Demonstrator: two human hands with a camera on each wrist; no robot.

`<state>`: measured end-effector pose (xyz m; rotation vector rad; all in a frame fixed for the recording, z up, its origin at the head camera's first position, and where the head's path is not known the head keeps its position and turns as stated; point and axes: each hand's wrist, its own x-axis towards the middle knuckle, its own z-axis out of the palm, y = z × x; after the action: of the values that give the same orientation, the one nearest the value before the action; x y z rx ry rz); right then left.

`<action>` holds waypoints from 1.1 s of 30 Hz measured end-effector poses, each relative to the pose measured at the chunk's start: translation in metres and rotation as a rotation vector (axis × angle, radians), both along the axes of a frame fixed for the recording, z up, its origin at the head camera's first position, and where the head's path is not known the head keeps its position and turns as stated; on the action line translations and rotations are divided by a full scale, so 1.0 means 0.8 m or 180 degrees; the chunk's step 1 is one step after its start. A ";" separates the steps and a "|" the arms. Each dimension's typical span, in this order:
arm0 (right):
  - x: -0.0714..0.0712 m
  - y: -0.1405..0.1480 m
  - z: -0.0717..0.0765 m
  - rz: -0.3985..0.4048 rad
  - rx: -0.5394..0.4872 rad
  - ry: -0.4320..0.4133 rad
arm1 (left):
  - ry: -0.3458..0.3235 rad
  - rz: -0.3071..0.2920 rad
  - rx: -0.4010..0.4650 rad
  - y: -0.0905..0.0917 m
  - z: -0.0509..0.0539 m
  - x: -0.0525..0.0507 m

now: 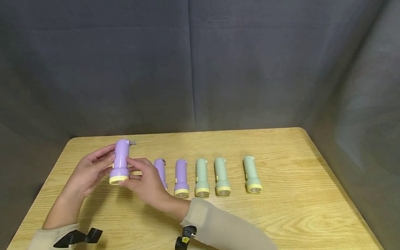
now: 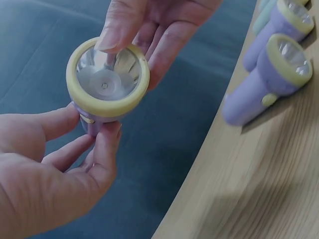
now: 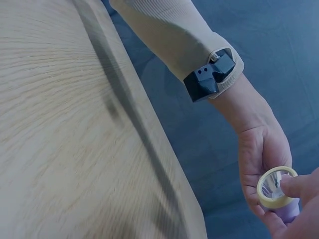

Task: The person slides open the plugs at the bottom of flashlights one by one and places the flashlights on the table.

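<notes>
A purple flashlight [image 1: 121, 158] with a yellow head rim is held above the left part of the table, its lens end toward me. At its tail a small grey piece [image 1: 133, 142] sticks out to the right. My left hand [image 1: 87, 172] grips the body from the left, with thumb and fingertips around it in the left wrist view. From the other side my right hand [image 1: 148, 180] also holds it. The right thumb [image 2: 119, 27] lies over the rim and lens, while the other right fingers are partly hidden behind the head.
Right of my hands, two purple flashlights [image 1: 181, 175] and three light green ones [image 1: 221, 173] lie in a row, lenses toward me. My right hand partly covers the nearest purple one [image 1: 159, 168]. Behind the wooden table [image 1: 297, 215] hangs a dark grey cloth [image 1: 193, 69].
</notes>
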<state>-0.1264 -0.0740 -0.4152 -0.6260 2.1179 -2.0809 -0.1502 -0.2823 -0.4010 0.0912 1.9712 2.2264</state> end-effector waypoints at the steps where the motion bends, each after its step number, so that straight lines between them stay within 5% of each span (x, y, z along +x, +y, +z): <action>1: 0.000 -0.004 0.000 -0.0004 0.0021 0.0013 | 0.0002 -0.0012 0.0017 -0.004 -0.001 -0.001; 19: -0.005 -0.053 -0.022 -0.0170 0.0295 -0.0017 | -0.0058 -0.0126 0.0219 -0.051 -0.024 -0.009; 33: 0.000 -0.072 -0.052 -0.0292 0.0444 -0.0093 | -0.0176 -0.0138 -0.0113 -0.070 -0.051 -0.010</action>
<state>-0.1268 -0.1316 -0.4569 -0.4871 2.2913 -1.9508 -0.1579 -0.3380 -0.4418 0.0667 1.9600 2.1429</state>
